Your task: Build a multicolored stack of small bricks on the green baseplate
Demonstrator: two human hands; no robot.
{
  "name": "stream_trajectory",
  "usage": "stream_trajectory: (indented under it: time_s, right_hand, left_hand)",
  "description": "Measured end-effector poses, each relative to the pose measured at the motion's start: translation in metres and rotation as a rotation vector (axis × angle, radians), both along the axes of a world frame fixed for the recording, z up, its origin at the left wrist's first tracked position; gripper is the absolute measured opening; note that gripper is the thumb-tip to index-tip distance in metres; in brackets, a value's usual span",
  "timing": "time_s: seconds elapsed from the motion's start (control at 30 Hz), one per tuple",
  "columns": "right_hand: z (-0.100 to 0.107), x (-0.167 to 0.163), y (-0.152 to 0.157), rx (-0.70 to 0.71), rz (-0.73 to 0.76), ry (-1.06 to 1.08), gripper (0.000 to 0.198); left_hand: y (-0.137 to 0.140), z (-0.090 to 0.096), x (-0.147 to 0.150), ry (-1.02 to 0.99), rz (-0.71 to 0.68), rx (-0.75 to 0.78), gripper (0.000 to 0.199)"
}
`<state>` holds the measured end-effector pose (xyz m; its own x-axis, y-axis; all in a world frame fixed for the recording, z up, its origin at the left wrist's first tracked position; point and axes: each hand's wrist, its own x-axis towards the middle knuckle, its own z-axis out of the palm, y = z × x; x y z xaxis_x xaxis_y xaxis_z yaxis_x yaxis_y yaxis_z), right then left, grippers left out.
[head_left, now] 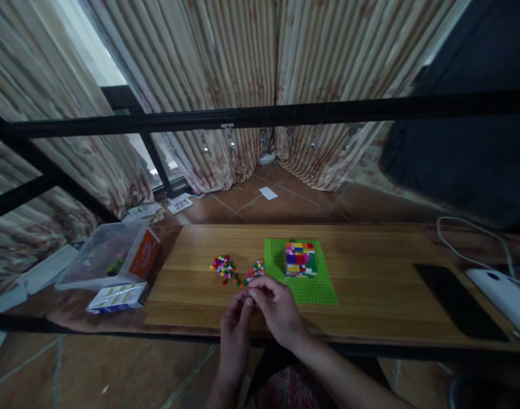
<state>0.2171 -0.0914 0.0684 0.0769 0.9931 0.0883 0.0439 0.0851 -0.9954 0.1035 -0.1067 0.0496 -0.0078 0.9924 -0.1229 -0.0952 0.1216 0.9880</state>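
Multicoloured block of small plastic bricks (pixel 301 261), head view: standing on a bright green studded square baseplate (pixel 328 292), on the brown wood-grain table (pixel 383 272), at 2 o'clock from the hands. Left hand (pixel 235 326) and right hand (pixel 281 309): fingertips drawn together, touching, at the near side of the table. A speck of green shows between them; mostly hidden, so cannot tell which hand grips it. Loose multicoloured bricks: one heap (pixel 222 266) at 11 o'clock, another (pixel 256 268) at 12, just beside the baseplate, a thin trail between. Translucent plastic bin (pixel 96 255): between 9 and 10 o'clock, off the table. Flat black slab (pixel 458 298): 3 o'clock.
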Motion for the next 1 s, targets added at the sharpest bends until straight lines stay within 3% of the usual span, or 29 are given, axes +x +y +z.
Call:
stream_trajectory:
  time_s: [0.13,0.33,0.63,0.73,0.83,1.0]
  right_hand:
    - [0.002,0.017,-0.026,-0.065,-0.091,0.062,0.013]
    - [0.003,0.056,-0.048,-0.117,-0.075,-0.01,0.012]
    - [-0.002,0.097,-0.064,-0.331,0.042,0.293,0.022]
    - [-0.004,0.105,-0.063,-0.407,0.024,0.51,0.026]
    - [-0.005,0.115,-0.056,-0.423,-0.094,0.699,0.028]
    - [-0.01,0.135,-0.035,-0.296,-0.257,0.643,0.032]
  left_hand:
    - [-0.015,0.014,0.025,-0.053,-0.079,-0.089,0.03]
    - [-0.017,0.02,0.037,0.027,-0.258,-0.044,0.025]
    - [-0.022,0.021,0.06,0.038,-0.51,-0.132,0.026]
    - [-0.016,0.022,0.066,0.079,-0.523,-0.109,0.026]
    - [-0.007,0.019,0.072,0.179,-0.457,-0.038,0.027]
    - [0.004,0.009,0.069,0.3,-0.331,0.04,0.028]
